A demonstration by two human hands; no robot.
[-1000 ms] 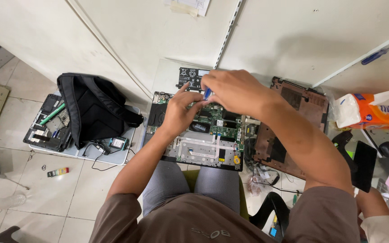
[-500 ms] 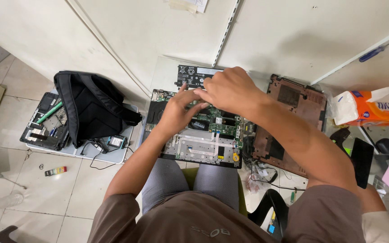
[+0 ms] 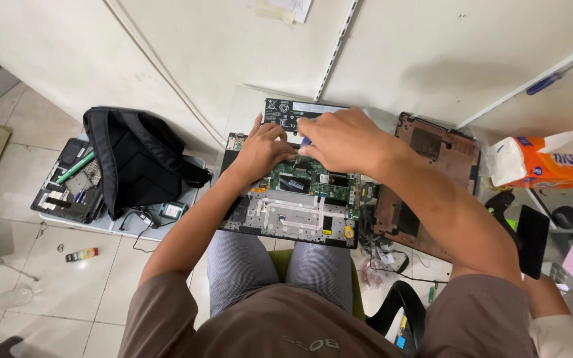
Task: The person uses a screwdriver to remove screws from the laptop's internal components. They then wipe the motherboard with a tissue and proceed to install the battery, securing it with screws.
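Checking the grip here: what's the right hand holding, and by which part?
The right hand holds a blue-handled tool by its handle; its tip is hidden.

Green circuit board (image 3: 303, 180), black backpack (image 3: 134, 159), orange-white tissue pack (image 3: 538, 166)

The opened laptop (image 3: 293, 205) shows a glossy green circuit board and matt grey metal plate, the removed bottom cover (image 3: 426, 185) is matt brown plastic, and the black backpack (image 3: 134, 159) is cloth.
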